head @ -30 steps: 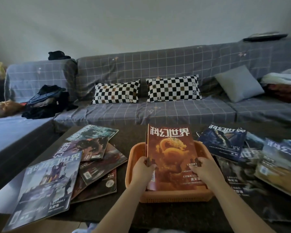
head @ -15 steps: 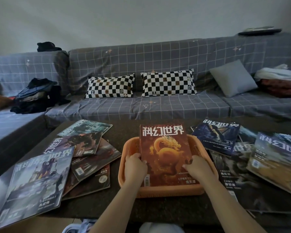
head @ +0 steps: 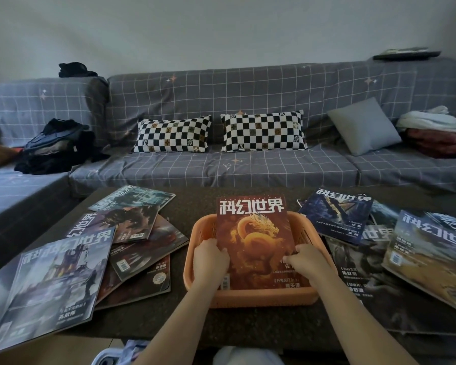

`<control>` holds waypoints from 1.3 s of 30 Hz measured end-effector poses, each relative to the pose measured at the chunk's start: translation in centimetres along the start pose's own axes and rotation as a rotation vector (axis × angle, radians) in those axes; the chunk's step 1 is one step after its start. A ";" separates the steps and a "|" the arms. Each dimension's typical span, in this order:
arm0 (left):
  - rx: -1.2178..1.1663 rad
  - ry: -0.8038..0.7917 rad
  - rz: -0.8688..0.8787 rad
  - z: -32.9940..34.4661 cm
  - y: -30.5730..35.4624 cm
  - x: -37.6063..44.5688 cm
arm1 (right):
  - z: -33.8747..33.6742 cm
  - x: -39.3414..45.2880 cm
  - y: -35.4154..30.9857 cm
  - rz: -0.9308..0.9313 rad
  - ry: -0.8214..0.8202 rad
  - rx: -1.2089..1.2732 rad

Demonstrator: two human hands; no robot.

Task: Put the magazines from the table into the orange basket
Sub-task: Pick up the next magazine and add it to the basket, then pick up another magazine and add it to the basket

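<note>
A red magazine with a golden dragon on its cover (head: 256, 233) is seen standing in the orange basket (head: 195, 259), its lower edge down inside and its top edge leaning past the far rim. It is gripped at both side edges: the left hand (head: 211, 259) is closed on the left edge, and the right hand (head: 309, 262) is closed on the right edge, with the fingers laid over the cover. The basket is set near the front middle of a dark speckled table (head: 195, 206).

More magazines are spread on the table to either side. On the left, a fan of overlapping issues is found, with a pale blue-grey one (head: 55, 280) lying nearest and overhanging the front edge, and a teal one (head: 132, 200) lying farthest back. On the right, a dark blue issue (head: 337, 214) rests on others, and a yellow-toned one (head: 429, 254) lies beside the right border.

Behind the table, a long sofa in a grey grid-patterned cover (head: 248, 88) is placed against a plain pale wall. Two checkered cushions (head: 173, 134) and a grey cushion (head: 365, 126) are propped on it. Dark clothes (head: 55, 148) are piled at its left corner, and folded fabric (head: 437, 133) is heaped at its right end.
</note>
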State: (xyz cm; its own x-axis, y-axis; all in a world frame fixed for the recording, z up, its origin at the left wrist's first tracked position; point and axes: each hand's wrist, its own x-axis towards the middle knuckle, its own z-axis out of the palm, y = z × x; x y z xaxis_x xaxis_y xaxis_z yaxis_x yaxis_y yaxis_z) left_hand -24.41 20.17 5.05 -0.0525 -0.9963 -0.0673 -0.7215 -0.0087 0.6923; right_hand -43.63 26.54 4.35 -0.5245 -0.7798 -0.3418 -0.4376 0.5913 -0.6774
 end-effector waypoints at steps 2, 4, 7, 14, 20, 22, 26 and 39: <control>-0.024 -0.021 -0.011 0.0 0.0 -0.1 | 0.0 -0.1 -0.1 -0.006 -0.019 0.039; -0.043 -0.046 -0.016 -0.1 0.1 -0.2 | 0.1 -0.4 -0.3 -0.005 -0.036 0.079; -0.081 -0.092 0.006 -0.5 0.1 -0.5 | 0.0 -1.2 -0.7 -0.022 0.005 0.108; -0.218 0.063 0.137 -3.8 -0.9 -2.2 | 1.9 -4.8 -3.5 -0.261 0.262 0.262; -0.346 0.202 0.197 -8.6 -4.8 -3.4 | 6.6 -8.7 -8.8 -0.422 0.027 0.408; -0.347 0.237 0.205 -10.0 -6.6 -3.4 | 8.9 -9.7 -10.4 -0.467 -0.052 0.458; -0.332 0.319 0.160 -12.6 -10.9 -2.9 | 14.0 -11.1 -13.2 -0.512 -0.176 0.529; -0.092 0.465 -0.206 -15.8 -24.0 1.1 | 28.6 -8.9 -17.0 -0.456 -0.379 0.313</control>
State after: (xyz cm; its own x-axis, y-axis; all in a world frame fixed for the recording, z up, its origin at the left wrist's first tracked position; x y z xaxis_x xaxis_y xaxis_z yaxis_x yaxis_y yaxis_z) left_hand 3.75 17.91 -0.26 0.4124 -0.9052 0.1032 -0.6199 -0.1958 0.7599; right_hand -10.63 17.57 0.26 -0.0196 -0.9895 -0.1430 -0.2918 0.1425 -0.9458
